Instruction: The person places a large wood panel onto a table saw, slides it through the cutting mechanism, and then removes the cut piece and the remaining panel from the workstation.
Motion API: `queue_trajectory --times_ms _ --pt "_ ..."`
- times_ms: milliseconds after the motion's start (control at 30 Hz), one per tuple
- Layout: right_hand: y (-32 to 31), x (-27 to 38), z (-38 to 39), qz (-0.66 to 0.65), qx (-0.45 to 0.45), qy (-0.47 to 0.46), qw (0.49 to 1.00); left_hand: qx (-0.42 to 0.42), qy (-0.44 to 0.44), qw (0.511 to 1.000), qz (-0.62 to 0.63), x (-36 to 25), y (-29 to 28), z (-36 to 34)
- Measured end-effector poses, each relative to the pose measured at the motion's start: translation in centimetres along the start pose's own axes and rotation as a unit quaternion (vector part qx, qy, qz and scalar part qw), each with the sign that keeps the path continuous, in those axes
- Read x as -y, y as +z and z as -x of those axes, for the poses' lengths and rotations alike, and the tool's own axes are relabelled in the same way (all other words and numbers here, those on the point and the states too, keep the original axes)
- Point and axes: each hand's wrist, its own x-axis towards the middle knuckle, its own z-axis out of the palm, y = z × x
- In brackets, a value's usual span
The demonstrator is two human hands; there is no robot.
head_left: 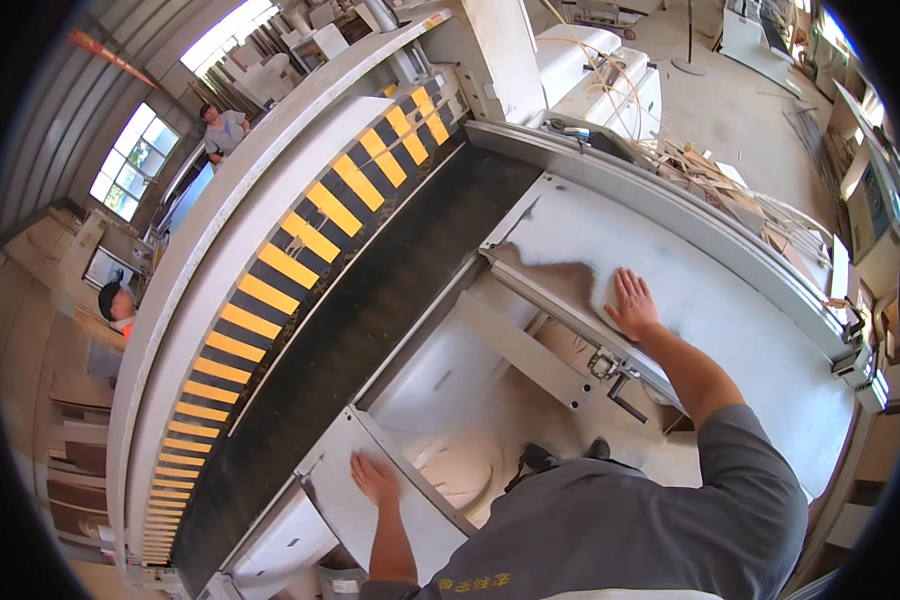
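My left hand (375,478) lies flat on a narrow light-grey metal plate (420,500), fingers stretched toward a black conveyor belt (370,290). My right hand (632,303) rests with spread fingers on a wider grey metal table (760,330), close to its inner edge. Beside that hand a dark brownish smear of dust (565,280) marks the table. Neither hand holds anything. Between the two plates is a gap, where a small hand crank (625,400) sticks out below the table's edge.
A long beam with yellow and black stripes (270,290) runs above the belt. A raised metal fence (670,205) bounds the right table. Wood scraps (720,195) are heaped behind it. Two other people, one in a grey shirt (225,130), stand beyond the machine.
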Motion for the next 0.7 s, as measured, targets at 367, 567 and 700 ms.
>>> queue_trajectory --times_ms 367,567,700 --pt "-6.1 2.6 4.5 -0.013 0.023 -0.009 1.0 0.003 -0.054 0.998 -0.017 -2.0 -8.5 -1.5" --pt "-7.9 3.2 4.7 -0.035 0.016 -0.01 0.999 0.021 -0.079 0.996 -0.034 -2.2 -11.6 -1.9" --pt "-8.3 3.2 4.7 -0.038 0.003 -0.012 0.999 0.021 -0.086 0.995 -0.038 -2.3 -12.9 -2.3"
